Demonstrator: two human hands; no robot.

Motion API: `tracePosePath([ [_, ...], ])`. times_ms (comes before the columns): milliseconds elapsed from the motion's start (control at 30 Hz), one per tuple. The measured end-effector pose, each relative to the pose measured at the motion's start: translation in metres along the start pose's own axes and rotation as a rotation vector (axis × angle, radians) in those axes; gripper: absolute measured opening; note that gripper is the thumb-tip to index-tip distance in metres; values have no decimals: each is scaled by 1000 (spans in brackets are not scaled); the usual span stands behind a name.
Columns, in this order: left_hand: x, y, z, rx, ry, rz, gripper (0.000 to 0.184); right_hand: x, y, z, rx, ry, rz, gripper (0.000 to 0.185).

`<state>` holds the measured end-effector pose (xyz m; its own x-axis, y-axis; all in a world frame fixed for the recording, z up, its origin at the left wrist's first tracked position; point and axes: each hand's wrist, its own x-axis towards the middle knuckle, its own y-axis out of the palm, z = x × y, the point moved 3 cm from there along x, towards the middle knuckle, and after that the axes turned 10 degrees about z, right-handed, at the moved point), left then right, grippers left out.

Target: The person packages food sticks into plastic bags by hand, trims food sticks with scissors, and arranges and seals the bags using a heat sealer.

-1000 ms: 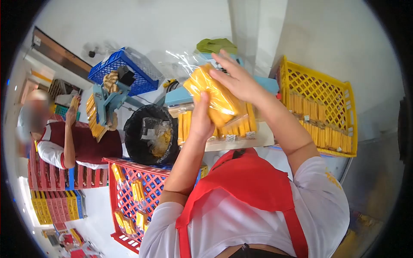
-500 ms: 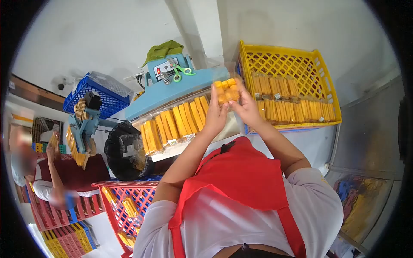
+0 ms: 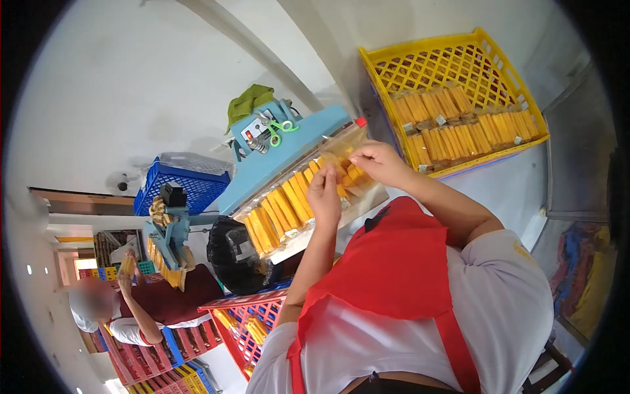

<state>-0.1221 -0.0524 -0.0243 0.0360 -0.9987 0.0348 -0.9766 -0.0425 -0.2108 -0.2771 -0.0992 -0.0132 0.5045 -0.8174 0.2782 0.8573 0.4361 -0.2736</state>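
My left hand [image 3: 324,192] is closed at the right end of a row of yellow stick packs [image 3: 282,205], its fingertips pinching a clear plastic bag of yellow sticks [image 3: 355,175]. From the other side, my right hand [image 3: 379,161] pinches the upper part of the same bag. The bag lies tilted against a long light-blue sealing machine [image 3: 282,161], its clear open-looking end toward the machine's edge. Fingers cover part of the bag. The row of packs rests on a white ledge [image 3: 292,246] in front of the machine.
Green-handled scissors [image 3: 280,131] and a green cloth [image 3: 250,107] sit on the machine. At right stands a yellow crate [image 3: 535,121] with packed bags. A black-lined bin [image 3: 231,262], red crate [image 3: 230,328] and blue crate [image 3: 177,187] are left. A co-worker [image 3: 177,295] handles packs at another machine.
Both hands have brought the bag down from a raised position to the right end of the row. My right hand has shifted its grip to the bag's upper part. The view has tilted.
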Motion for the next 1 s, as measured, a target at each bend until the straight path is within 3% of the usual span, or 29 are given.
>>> tracePosePath([
  [33, -2, 1, 4, -183, -40, -14, 11, -3, -3, 1, 5, -6, -6, 9],
  [133, -13, 5, -7, -206, 87, 21, 6, -8, -12, 12, 144, -23, 73, 7],
  [200, -15, 5, -11, -235, 107, 75, 8, -6, -16, 12, 252, 41, 290, 5],
  [433, -19, 7, -25, -421, 184, 219, 10, -4, -26, 19, 374, 22, 415, 10],
  [533, -12, 6, -19, -286, 237, 214, 7, -2, -24, 23, 343, -55, 268, 7],
  [600, 1, 10, -9, -159, 290, 208, 5, 2, -19, -5, 606, 293, 100, 4],
  [667, 10, 14, 12, -574, -174, 26, 7, 2, -12, -20, 678, 319, 66, 5],
  [767, 15, 20, 11, -646, -215, -36, 5, 6, -10, -29, 743, 305, -5, 10],
  [1000, 21, 16, 16, -574, 47, 45, 9, 3, -13, -28, 774, 339, -35, 17],
])
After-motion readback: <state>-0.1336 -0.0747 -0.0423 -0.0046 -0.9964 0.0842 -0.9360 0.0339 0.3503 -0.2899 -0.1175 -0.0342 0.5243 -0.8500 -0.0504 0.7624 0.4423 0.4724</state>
